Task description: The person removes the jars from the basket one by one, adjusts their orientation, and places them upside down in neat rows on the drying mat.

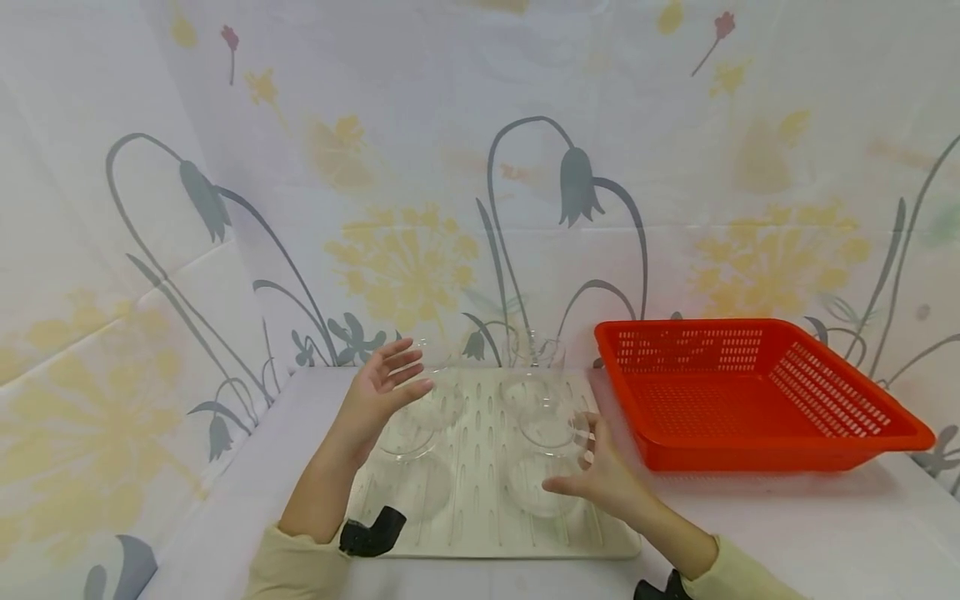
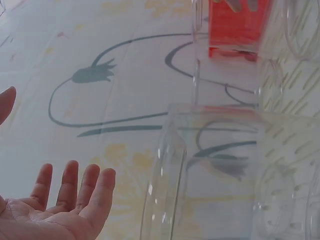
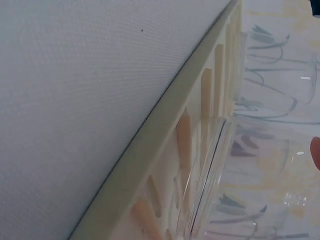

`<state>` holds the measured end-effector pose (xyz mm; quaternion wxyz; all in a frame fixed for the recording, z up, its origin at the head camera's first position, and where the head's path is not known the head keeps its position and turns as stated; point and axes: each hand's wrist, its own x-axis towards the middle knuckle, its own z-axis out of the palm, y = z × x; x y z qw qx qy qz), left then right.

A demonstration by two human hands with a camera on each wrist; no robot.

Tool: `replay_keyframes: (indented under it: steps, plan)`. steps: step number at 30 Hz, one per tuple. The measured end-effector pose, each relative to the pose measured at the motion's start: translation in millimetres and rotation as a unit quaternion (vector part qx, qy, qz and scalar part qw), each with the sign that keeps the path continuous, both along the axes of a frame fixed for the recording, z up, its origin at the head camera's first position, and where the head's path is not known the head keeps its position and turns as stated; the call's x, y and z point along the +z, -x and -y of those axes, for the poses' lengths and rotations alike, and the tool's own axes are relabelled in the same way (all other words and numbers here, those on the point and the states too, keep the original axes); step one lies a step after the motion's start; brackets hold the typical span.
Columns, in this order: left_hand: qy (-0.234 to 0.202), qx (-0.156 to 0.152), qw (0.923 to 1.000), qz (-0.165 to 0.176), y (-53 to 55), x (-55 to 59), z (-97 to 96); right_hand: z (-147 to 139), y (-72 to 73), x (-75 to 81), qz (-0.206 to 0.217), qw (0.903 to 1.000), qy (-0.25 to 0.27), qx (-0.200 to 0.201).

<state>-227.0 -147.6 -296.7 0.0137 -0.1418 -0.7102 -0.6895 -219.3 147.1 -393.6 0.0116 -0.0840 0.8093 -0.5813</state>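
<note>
Several clear round containers stand upright on a cream ridged mat (image 1: 480, 533), two on its left half and two on its right. My left hand (image 1: 384, 390) is raised beside the near left container (image 1: 407, 450), fingers extended and nothing in its grasp. The left wrist view shows that palm (image 2: 65, 215) apart from a clear container's rim (image 2: 162, 185). On the other side, my right hand (image 1: 611, 475) curves loosely about the right side of the near right container (image 1: 547, 442), thumb in front; contact is unclear. Only one right fingertip (image 3: 315, 152) appears in the right wrist view.
A red perforated plastic basket (image 1: 757, 454) sits to the right of the mat. The far right container (image 1: 536, 354) stands behind the near one. White cloth (image 1: 225, 517) covers the table, and a flower-print curtain (image 1: 465, 167) hangs behind it.
</note>
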Motion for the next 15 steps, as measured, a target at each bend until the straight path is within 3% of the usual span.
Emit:
replay_keyframes:
  steps: [6,15]
  plan:
    - [-0.006,0.024,0.9997,-0.002,-3.0,-8.1,15.7,-4.3,-1.8,0.7,-0.005,0.9998,-0.010,0.014]
    - [-0.027,0.085,0.9958,-0.022,-11.2,-22.3,39.0,-23.1,-9.3,27.6,-0.039,0.9985,0.000,0.040]
